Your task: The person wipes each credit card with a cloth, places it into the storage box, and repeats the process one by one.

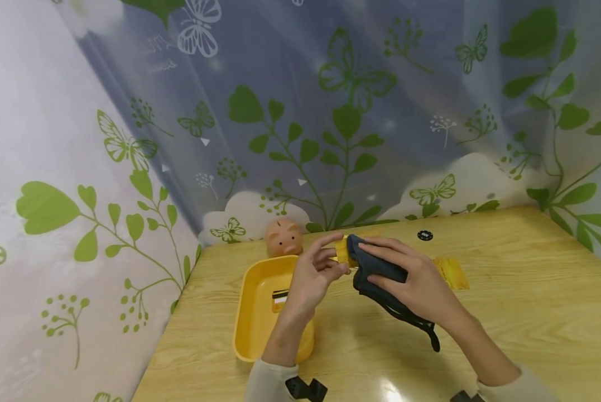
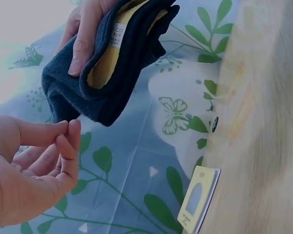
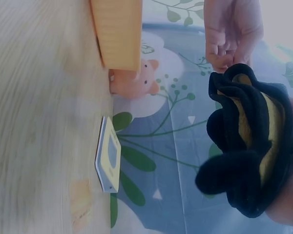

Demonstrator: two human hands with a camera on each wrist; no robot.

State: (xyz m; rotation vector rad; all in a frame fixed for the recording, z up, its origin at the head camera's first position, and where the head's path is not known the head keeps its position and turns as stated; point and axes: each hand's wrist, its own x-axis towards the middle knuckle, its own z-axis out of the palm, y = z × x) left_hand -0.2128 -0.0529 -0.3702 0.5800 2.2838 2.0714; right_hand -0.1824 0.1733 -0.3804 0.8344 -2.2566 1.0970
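My right hand (image 1: pixel 421 279) grips a dark blue cloth pouch (image 1: pixel 380 265), fingers over its top, and holds it above the table. Yellow lining and a white printed label (image 2: pixel 117 35) show inside its folded black edges. From it hangs a black strap (image 1: pixel 405 315). My left hand (image 2: pixel 34 165) is beside the pouch's other end; its thumb and a finger meet by the cloth edge. Whether they pinch the cloth or something small cannot be made out. Behind the hands, a yellow booklet-like packet (image 3: pixel 109 156) lies on the table.
A yellow tray (image 1: pixel 245 318) on the left holds a card (image 1: pixel 280 300) with a black stripe. Behind the tray stands a pink piggy bank (image 1: pixel 283 237). A black poker chip (image 1: pixel 424 235) and a yellow card (image 1: pixel 453 272) lie on the right. Patterned curtains border the table.
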